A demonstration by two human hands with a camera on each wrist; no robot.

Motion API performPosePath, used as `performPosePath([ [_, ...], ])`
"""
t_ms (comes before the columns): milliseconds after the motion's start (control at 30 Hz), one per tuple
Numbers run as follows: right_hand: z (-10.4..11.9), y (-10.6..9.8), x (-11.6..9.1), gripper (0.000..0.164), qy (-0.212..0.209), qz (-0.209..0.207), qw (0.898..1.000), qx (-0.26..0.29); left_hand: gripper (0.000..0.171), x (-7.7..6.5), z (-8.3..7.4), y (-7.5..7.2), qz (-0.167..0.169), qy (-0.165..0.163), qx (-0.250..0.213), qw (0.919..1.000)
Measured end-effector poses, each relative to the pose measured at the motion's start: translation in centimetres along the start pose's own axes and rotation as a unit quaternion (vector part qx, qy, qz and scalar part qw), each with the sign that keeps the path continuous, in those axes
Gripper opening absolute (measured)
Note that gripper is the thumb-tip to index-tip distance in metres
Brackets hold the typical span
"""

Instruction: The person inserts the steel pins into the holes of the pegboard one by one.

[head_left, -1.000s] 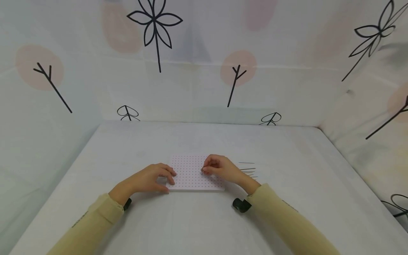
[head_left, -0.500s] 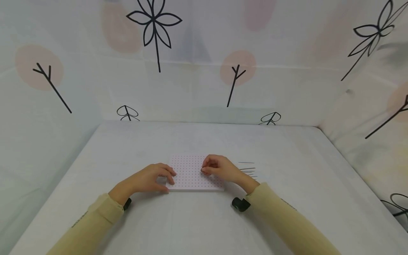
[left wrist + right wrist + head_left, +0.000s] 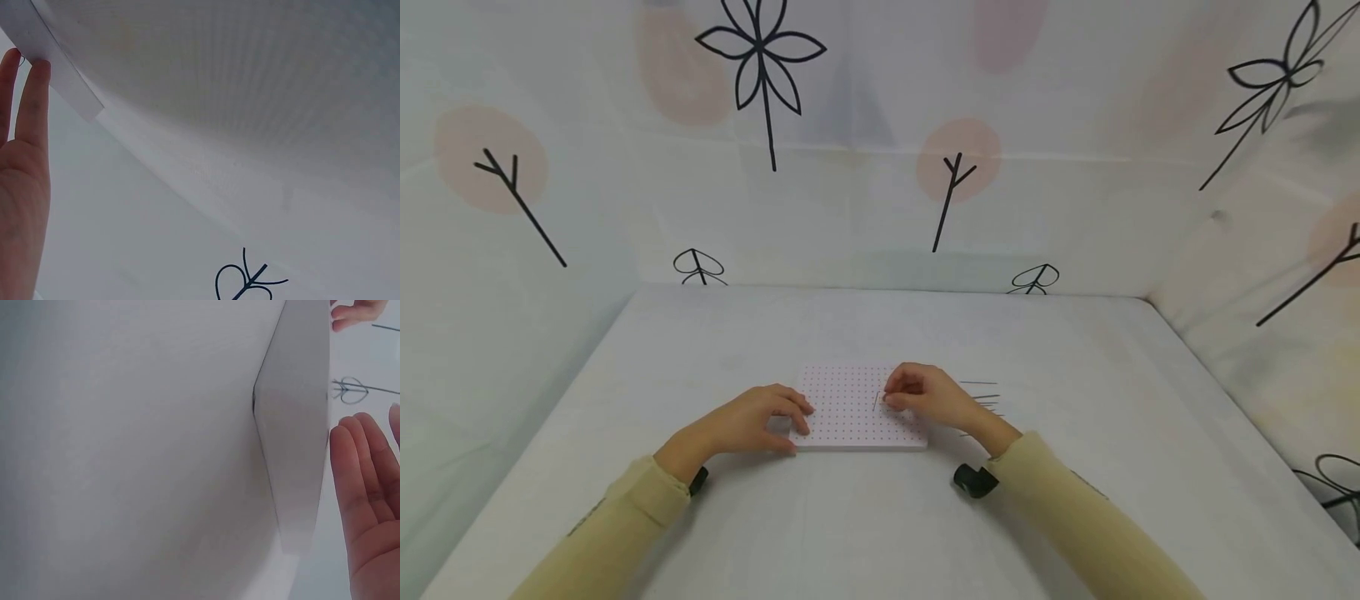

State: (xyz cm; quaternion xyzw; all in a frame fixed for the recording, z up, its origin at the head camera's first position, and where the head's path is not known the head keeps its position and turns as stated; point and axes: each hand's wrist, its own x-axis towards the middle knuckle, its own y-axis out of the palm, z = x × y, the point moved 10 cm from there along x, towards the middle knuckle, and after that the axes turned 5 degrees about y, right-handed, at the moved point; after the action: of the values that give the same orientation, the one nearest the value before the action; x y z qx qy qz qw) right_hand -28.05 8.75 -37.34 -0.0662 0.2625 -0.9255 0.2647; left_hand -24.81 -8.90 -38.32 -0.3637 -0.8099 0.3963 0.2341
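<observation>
A white board (image 3: 842,425) with a grid of small dark dots lies on the table in the head view. On its left edge rests my left hand (image 3: 760,419), fingers spread over the dots and thumb at the front corner. The left wrist view shows two fingers (image 3: 32,100) against the board's side. A thin dark stick (image 3: 876,402) stands nearly upright on the board, its lower end among the dots. Just right of it is my right hand (image 3: 934,397), thumb and fingers loosely bent, apart from the stick. The right wrist view shows these fingers (image 3: 353,469) beside the board's edge.
Several thin dark sticks (image 3: 981,397) lie on the white table to the right of the board, partly behind my right wrist. A patterned cloth (image 3: 850,208) hangs behind the table. A black wrist camera (image 3: 974,481) sits under my right sleeve.
My right hand, earlier pinching at the stick, has let go and drawn a little to the right; the stick now shows standing alone. My left hand has stayed in place.
</observation>
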Motion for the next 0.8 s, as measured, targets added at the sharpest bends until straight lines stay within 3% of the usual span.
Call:
performPosePath([
  [167,-1.9,-0.6,0.1,0.010,0.007,-0.007,1.000,-0.001,0.020,-0.1,0.0,0.0,0.001,-0.001,0.003,1.0000],
  [800,-2.8,-2.9,-1.9,0.010,0.025,-0.031,0.999,-0.008,0.020,-0.2,0.1,0.0,-0.001,0.000,0.003,1.0000],
])
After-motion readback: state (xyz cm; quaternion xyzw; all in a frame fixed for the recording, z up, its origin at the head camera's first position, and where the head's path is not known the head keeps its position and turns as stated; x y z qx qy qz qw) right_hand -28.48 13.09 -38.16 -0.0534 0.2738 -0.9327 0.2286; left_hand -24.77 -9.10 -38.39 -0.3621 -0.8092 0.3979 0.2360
